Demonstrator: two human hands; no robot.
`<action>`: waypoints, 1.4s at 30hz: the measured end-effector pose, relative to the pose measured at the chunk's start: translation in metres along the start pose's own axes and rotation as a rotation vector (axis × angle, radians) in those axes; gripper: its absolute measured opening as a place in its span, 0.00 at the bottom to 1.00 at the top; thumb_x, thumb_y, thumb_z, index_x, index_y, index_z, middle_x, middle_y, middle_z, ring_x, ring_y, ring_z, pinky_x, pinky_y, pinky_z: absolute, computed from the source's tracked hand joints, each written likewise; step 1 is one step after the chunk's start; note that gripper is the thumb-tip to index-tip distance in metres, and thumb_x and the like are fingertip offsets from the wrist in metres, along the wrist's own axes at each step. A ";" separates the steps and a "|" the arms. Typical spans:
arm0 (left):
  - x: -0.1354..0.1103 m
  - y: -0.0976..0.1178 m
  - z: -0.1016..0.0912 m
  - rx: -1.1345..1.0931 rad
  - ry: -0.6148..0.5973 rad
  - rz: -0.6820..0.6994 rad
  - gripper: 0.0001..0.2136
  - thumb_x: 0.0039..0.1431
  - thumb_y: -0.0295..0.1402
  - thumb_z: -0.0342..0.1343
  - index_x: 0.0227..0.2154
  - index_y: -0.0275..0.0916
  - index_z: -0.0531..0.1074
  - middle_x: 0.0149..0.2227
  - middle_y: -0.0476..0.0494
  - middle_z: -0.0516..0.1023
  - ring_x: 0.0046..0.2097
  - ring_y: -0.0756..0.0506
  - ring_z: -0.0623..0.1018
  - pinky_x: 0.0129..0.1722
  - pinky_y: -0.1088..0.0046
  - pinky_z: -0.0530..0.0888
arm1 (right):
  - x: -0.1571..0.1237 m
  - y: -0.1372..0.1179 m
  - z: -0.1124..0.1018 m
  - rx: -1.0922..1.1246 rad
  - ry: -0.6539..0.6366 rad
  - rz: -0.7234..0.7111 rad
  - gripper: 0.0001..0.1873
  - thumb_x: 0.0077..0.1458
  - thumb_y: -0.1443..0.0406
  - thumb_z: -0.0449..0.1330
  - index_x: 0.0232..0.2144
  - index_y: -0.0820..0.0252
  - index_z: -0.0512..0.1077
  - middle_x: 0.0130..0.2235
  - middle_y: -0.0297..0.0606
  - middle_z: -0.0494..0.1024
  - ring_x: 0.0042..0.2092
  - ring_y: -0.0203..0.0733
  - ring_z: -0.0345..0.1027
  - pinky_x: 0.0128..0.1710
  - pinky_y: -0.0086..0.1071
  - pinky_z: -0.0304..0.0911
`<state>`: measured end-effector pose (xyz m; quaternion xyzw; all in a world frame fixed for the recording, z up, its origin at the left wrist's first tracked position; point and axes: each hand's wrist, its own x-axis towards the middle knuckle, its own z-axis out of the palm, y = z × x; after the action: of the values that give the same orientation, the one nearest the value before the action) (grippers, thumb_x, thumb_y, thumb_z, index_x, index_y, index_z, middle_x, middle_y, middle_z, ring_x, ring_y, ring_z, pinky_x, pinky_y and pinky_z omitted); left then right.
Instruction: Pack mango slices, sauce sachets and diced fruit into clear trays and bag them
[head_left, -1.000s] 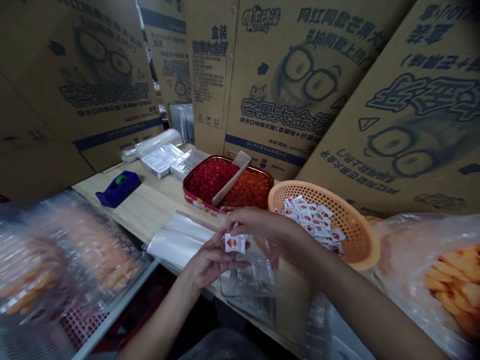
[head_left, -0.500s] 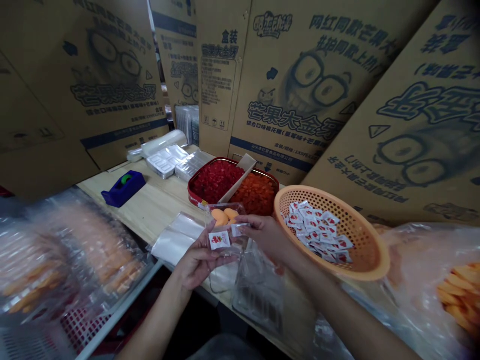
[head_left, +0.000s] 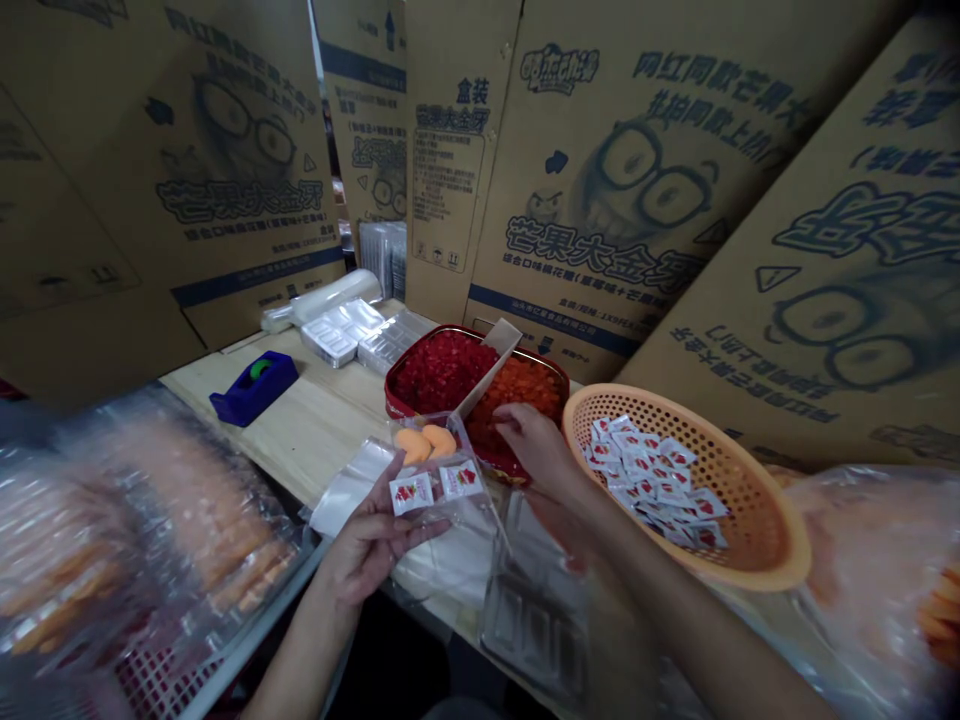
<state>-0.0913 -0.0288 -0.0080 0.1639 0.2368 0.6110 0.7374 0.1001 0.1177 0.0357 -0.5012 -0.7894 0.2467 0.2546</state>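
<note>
My left hand point(head_left: 364, 545) is closed on the near side of a clear plastic tray point(head_left: 431, 466), tilted above the table. In the tray are orange candies point(head_left: 425, 443) at the far end, with two small white sachets point(head_left: 411, 492) printed in red nearer me. My right hand point(head_left: 541, 448) is over a red-rimmed tin point(head_left: 388, 402), at the side with small orange pieces point(head_left: 534, 382). Its fingers are curled together at the pieces; anything between the fingertips is hidden. Red pieces point(head_left: 442, 366) fill the tin's other side, beyond a pale divider point(head_left: 489, 368).
An orange perforated basket point(head_left: 757, 490) at right holds several sachets. Clear trays point(head_left: 534, 615) lie near the table's front edge. A blue tape dispenser point(head_left: 255, 388) and wrapped trays point(head_left: 341, 332) stand farther left. Bagged orange candies point(head_left: 202, 510) lie at left; cardboard boxes point(head_left: 600, 180) wall the back.
My right hand has left a sachet in the tray beside the other one and moved right and up to the orange pieces. My left hand and the tray have shifted slightly left.
</note>
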 end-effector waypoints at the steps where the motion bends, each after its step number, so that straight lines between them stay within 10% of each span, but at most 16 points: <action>1: -0.001 0.003 -0.002 0.000 0.002 0.010 0.40 0.45 0.14 0.48 0.60 0.55 0.47 0.56 0.47 0.66 0.53 0.40 0.69 0.57 0.49 0.57 | 0.014 0.007 0.000 -0.141 0.006 0.032 0.14 0.52 0.71 0.52 0.41 0.61 0.70 0.43 0.43 0.71 0.45 0.43 0.65 0.48 0.38 0.59; 9: -0.010 0.024 -0.012 -0.026 0.136 0.088 0.39 0.46 0.14 0.47 0.59 0.55 0.50 0.54 0.48 0.69 0.54 0.40 0.68 0.56 0.50 0.60 | 0.089 0.039 0.000 -0.600 -0.022 0.232 0.27 0.51 0.66 0.57 0.54 0.60 0.56 0.52 0.51 0.59 0.54 0.55 0.55 0.45 0.41 0.59; 22: 0.035 0.042 -0.021 0.029 0.194 0.253 0.32 0.39 0.11 0.52 0.48 0.48 0.65 0.49 0.47 0.72 0.46 0.41 0.75 0.51 0.47 0.65 | 0.077 0.050 0.004 -0.549 -0.098 0.206 0.18 0.51 0.76 0.50 0.46 0.68 0.62 0.47 0.51 0.65 0.43 0.42 0.67 0.39 0.30 0.59; 33: 0.060 0.058 -0.036 0.055 0.203 0.198 0.36 0.36 0.10 0.49 0.51 0.45 0.62 0.44 0.47 0.75 0.45 0.42 0.75 0.49 0.52 0.69 | 0.077 0.050 -0.011 -0.169 -0.101 0.303 0.07 0.51 0.74 0.51 0.32 0.64 0.67 0.23 0.34 0.71 0.24 0.34 0.68 0.23 0.24 0.62; 42: 0.070 0.065 -0.043 0.086 0.117 0.185 0.31 0.37 0.11 0.49 0.47 0.41 0.67 0.43 0.45 0.76 0.46 0.42 0.75 0.48 0.54 0.70 | 0.049 -0.024 -0.001 0.582 -0.240 0.181 0.06 0.45 0.73 0.57 0.29 0.62 0.68 0.20 0.27 0.70 0.19 0.27 0.63 0.16 0.19 0.58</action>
<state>-0.1589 0.0508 -0.0199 0.1806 0.2894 0.6744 0.6549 0.0668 0.1534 0.0600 -0.4426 -0.6624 0.5410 0.2694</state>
